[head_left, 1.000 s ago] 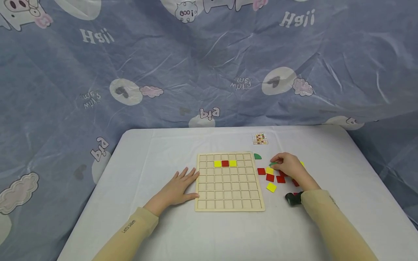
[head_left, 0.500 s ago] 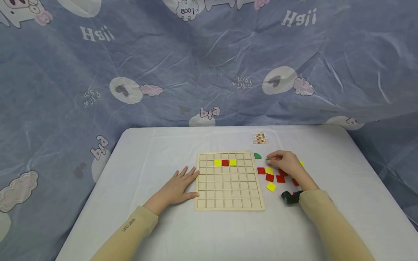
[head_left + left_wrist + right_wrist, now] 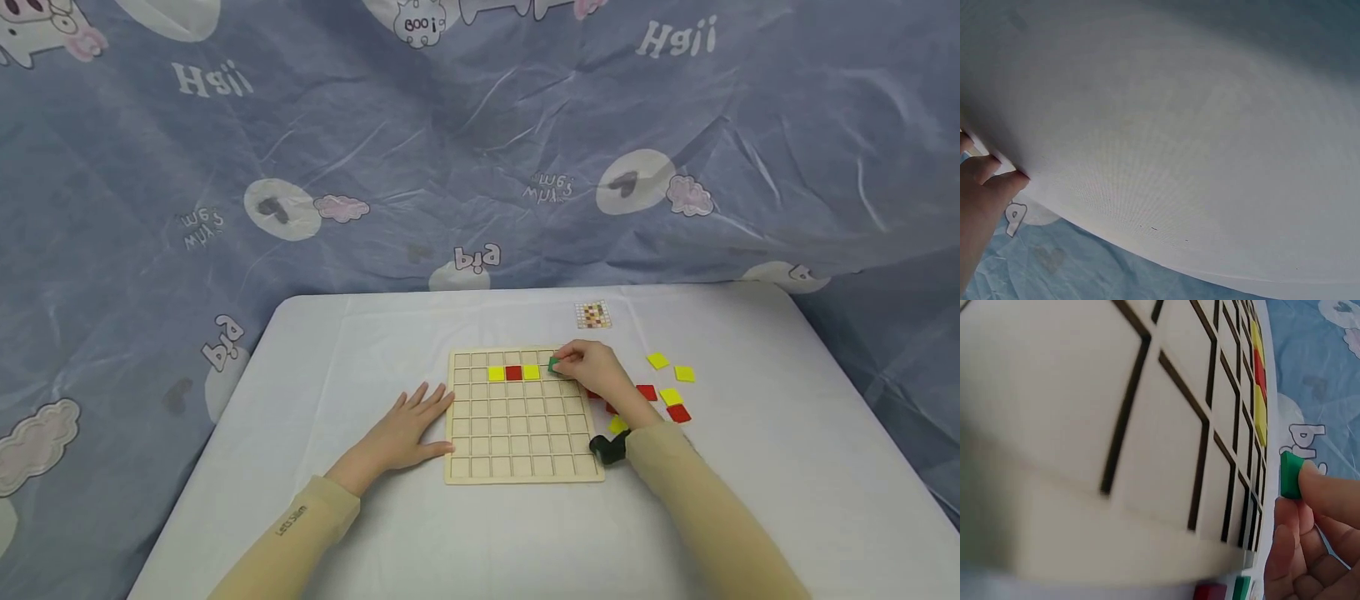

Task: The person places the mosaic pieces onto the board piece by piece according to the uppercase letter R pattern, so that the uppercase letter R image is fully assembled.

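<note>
A square wooden grid board (image 3: pixel 525 427) lies on the white table. Two yellow tiles (image 3: pixel 497 374) with a red tile (image 3: pixel 513 373) between them sit in its second row from the far side. My right hand (image 3: pixel 598 368) pinches a small green piece (image 3: pixel 553 364) between thumb and fingers over the board's far right part. The right wrist view shows this green piece (image 3: pixel 1291 475) held above the grid. With fingers spread, my left hand (image 3: pixel 401 433) rests at the board's left edge, fingertips right at the rim. Only some of its fingers (image 3: pixel 1007 184) show in the left wrist view.
Loose yellow tiles (image 3: pixel 657 361) and red tiles (image 3: pixel 678 412) lie right of the board, some hidden under my right forearm. Another green piece (image 3: pixel 1241 587) shows beside the board. A small patterned card (image 3: pixel 593 314) lies behind. A patterned blue cloth (image 3: pixel 420 167) hangs beyond the table.
My right hand has carried the green piece left from the loose tiles to over the board, uncovering yellow tiles on the right. My left hand has stayed at the board's edge.
</note>
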Tool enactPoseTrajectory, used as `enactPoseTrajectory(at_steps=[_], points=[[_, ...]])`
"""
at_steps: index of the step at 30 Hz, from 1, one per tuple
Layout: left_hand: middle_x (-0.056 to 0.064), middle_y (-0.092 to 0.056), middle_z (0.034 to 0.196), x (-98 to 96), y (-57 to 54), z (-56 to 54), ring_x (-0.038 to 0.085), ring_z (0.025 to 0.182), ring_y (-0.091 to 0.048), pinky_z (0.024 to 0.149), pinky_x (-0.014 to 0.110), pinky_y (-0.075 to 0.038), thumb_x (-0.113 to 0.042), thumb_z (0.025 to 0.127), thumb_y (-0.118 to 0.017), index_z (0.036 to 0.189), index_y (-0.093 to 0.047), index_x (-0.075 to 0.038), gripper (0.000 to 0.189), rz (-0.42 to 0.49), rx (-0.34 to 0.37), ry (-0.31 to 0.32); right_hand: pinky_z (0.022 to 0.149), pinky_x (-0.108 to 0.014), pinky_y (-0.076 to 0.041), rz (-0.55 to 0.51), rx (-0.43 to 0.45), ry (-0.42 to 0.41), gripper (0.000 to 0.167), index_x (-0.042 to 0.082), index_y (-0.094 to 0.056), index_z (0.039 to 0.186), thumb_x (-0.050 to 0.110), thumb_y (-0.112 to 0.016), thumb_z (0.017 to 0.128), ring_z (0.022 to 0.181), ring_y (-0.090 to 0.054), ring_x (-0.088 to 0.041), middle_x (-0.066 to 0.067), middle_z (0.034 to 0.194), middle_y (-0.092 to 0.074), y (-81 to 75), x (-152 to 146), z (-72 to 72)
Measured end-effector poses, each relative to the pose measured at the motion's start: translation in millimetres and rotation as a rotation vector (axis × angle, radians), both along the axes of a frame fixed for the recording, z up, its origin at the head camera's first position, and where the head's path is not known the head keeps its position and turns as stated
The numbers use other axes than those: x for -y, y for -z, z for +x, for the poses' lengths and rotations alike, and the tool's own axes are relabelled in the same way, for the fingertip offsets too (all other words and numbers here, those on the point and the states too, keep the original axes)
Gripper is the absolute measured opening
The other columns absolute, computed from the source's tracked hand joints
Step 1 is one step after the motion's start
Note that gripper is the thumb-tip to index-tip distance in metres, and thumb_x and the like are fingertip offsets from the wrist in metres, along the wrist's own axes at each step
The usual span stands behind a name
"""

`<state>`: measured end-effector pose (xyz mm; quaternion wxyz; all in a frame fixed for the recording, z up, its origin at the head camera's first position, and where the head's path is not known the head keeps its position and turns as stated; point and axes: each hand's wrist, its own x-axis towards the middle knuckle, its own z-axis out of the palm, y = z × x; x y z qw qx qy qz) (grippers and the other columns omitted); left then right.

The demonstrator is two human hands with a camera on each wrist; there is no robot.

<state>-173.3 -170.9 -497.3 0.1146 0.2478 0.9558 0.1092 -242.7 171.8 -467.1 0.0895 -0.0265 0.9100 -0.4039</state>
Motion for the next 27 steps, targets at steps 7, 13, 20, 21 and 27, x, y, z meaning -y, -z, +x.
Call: enactPoseTrajectory(at_steps=[7,13,20,21,27], points=[[0.005,-0.023,0.164,0.3,-0.5,0.3,0.036,0.152,-0.015,0.121,0.060,-0.017,-0.064,0.090,-0.056,0.157,-0.026,-0.020,0.086,0.007,-0.005,0.007,0.068,-0.030,-0.052,0.047,-0.031,-0.026,0.016,0.007,-0.074,0.101,0.019,-0.070,0.092,0.078,-0.063,-0.018,-0.009,0.093,-0.072,4.6,13,-2.5],[0.006,-0.023,0.164,0.4,-1.8,0.0,0.036,0.152,-0.015,0.121,0.060,-0.016,-0.063,0.090,-0.057,0.157,-0.027,-0.019,0.086,0.014,-0.002,0.003,0.076,-0.034,-0.052,0.100,-0.065,-0.033,0.014,0.005,-0.075,0.100,0.014,-0.069,0.092,0.081,-0.062,-0.021,-0.010,0.092,-0.072,7.2,20,-4.1],[0.005,-0.023,0.164,0.9,-1.5,-0.2,0.036,0.152,-0.015,0.121,0.060,-0.016,-0.062,0.090,-0.058,0.157,-0.027,-0.020,0.085,0.020,0.008,-0.001,0.071,-0.032,-0.051,0.154,-0.082,-0.016,0.009,0.004,-0.075,0.095,0.009,-0.070,0.090,0.077,-0.059,-0.021,-0.010,0.087,-0.070,5.7,26,-3.7],[0.005,-0.023,0.164,0.9,-1.3,-0.2,0.036,0.152,-0.015,0.121,0.060,-0.016,-0.062,0.090,-0.058,0.157,-0.027,-0.020,0.085,0.022,0.007,-0.002,0.072,-0.032,-0.051,0.158,-0.082,-0.016,0.009,0.003,-0.075,0.095,0.009,-0.070,0.090,0.078,-0.058,-0.021,-0.010,0.087,-0.070,5.6,26,-3.5],[0.005,-0.023,0.164,0.6,-0.3,-0.8,0.035,0.152,-0.015,0.121,0.060,-0.016,-0.064,0.090,-0.057,0.157,-0.026,-0.020,0.086,0.008,-0.002,0.005,0.077,-0.035,-0.053,0.115,-0.052,-0.033,0.019,0.004,-0.074,0.107,0.014,-0.067,0.093,0.089,-0.062,-0.024,-0.014,0.104,-0.069,-0.6,14,-0.1]])
